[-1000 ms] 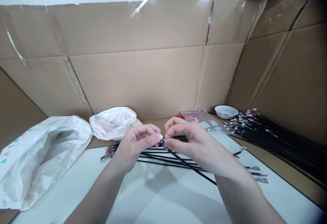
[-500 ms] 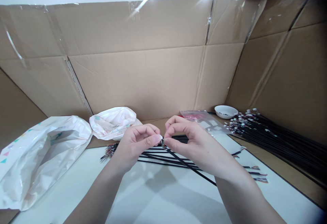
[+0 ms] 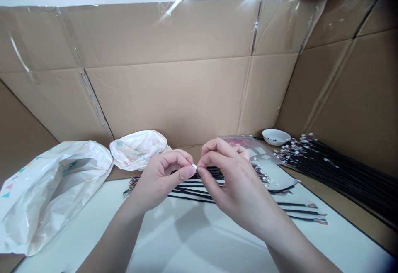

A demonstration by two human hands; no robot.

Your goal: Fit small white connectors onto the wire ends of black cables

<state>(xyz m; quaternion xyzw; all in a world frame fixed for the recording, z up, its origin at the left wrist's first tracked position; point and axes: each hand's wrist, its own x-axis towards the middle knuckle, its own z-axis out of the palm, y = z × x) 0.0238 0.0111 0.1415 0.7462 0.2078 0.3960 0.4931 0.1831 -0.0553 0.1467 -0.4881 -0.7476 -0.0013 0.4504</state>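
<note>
My left hand (image 3: 164, 177) pinches a small white connector (image 3: 195, 166) between thumb and forefinger. Close against it, the thumb and forefinger of my right hand (image 3: 231, 175) are pinched together on thin wires (image 3: 197, 174) at the connector's back. Most of those wires and any cable behind them are hidden by my right hand. Below and behind both hands, several black cables (image 3: 192, 198) lie across the white work surface (image 3: 174, 240). Their stripped, multicoloured wire ends (image 3: 320, 220) show on the right, and another frayed bunch (image 3: 132, 185) sticks out past my left wrist.
Two white plastic bags, a large open one (image 3: 59, 194) and a smaller one (image 3: 139, 149), stand on the left. At the back right are a clear bag (image 3: 261, 153), a white bowl (image 3: 276, 137) and a pile of black cables with white connectors (image 3: 351, 173). Cardboard walls (image 3: 174, 94) enclose the surface.
My right hand has turned and its fingers have closed in at the connector. The black cable that ran down to the right from my fingers is now out of sight behind the hand.
</note>
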